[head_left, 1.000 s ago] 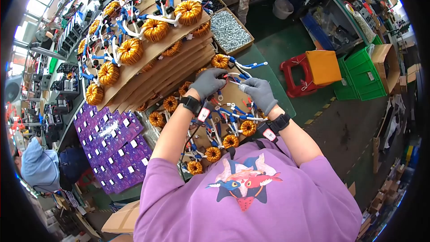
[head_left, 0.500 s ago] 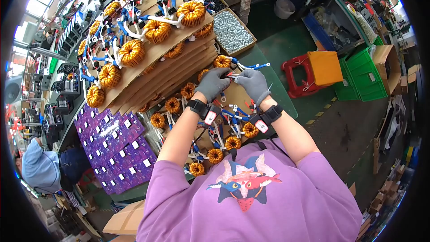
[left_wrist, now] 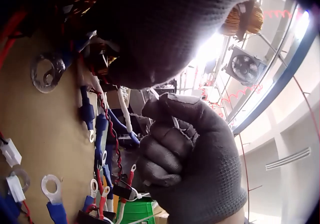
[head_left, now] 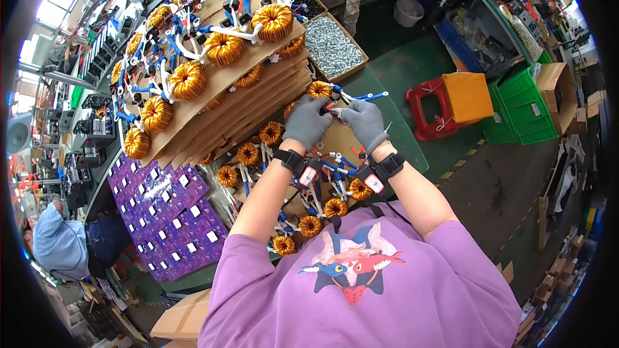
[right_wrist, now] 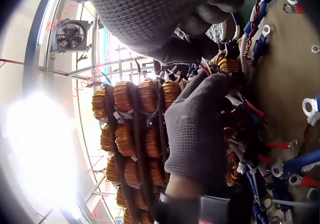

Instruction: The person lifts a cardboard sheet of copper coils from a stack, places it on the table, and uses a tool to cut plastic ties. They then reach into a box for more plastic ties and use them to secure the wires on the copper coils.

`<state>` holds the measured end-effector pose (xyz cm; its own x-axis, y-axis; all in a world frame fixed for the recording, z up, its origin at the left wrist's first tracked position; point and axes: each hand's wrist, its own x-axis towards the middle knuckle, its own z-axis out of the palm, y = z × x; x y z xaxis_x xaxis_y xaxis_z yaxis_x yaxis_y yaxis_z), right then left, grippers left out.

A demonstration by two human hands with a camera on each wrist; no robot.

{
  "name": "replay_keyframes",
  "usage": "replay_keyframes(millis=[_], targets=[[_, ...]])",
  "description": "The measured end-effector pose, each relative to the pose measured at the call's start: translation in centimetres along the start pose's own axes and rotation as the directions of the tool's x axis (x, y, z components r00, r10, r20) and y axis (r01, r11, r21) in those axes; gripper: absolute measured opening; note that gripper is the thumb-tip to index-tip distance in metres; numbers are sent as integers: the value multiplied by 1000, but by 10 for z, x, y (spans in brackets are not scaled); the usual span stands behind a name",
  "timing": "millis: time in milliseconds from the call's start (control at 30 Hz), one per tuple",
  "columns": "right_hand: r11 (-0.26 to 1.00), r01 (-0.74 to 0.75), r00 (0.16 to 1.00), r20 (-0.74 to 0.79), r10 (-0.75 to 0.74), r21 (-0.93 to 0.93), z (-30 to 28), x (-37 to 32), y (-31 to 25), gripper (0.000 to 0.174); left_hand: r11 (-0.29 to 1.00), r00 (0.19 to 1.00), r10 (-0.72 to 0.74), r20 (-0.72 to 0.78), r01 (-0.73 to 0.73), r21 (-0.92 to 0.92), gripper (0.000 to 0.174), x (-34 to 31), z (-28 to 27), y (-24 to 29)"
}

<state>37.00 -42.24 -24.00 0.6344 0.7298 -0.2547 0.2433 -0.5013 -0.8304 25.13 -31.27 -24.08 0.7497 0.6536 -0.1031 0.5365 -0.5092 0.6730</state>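
Both gloved hands meet over a cardboard sheet (head_left: 338,138) bearing copper-wound coils with blue, red and white leads. My left hand (head_left: 308,122) pinches a red wire (right_wrist: 205,70) beside the nearest coil (head_left: 318,89). Close on its right, my right hand (head_left: 365,124) has its fingers curled round a thin white strip (left_wrist: 155,93) that looks like a cable tie. In the left wrist view, the thumb presses the strip against the curled fingers. Ring terminals (left_wrist: 51,186) on blue-sleeved leads lie below the hands. The fingers largely hide the wires between them.
At the left rises a tall stack of cardboard layers (head_left: 251,84) with coils on top. A box of metal screws (head_left: 335,45) stands beyond the hands. Purple boards (head_left: 164,212) lie at the left. To the right are a red stool (head_left: 425,113) and green crates (head_left: 525,106).
My right hand has moved left and slightly away from the body, closing in on my left hand. My left hand has shifted slightly right. The white strip, plain between them earlier, is mostly covered.
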Motion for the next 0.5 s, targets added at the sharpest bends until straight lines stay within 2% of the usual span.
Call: replay_keyframes(millis=[100, 200, 267, 400, 467, 500], targets=[[999, -15, 999, -34, 16, 33, 1, 0, 1, 31, 1000, 1000, 7, -1, -7, 27, 38, 1, 0, -1], [998, -23, 999, 30, 21, 59, 5, 4, 7, 27, 1000, 1000, 9, 11, -10, 17, 39, 3, 0, 1], [975, 82, 995, 30, -90, 209, 14, 5, 8, 24, 1000, 1000, 12, 14, -12, 5, 39, 3, -2, 2], [977, 47, 993, 93, -68, 207, 19, 15, 18, 23, 1000, 999, 29, 18, -29, 1, 40, 3, -2, 1], [990, 115, 992, 50, -119, 81, 11, 10, 13, 24, 1000, 1000, 24, 19, -24, -7, 40, 4, -3, 1], [990, 117, 991, 52, -121, 79, 8, 7, 7, 24, 1000, 1000, 14, 23, -14, -21, 40, 3, -3, 1]])
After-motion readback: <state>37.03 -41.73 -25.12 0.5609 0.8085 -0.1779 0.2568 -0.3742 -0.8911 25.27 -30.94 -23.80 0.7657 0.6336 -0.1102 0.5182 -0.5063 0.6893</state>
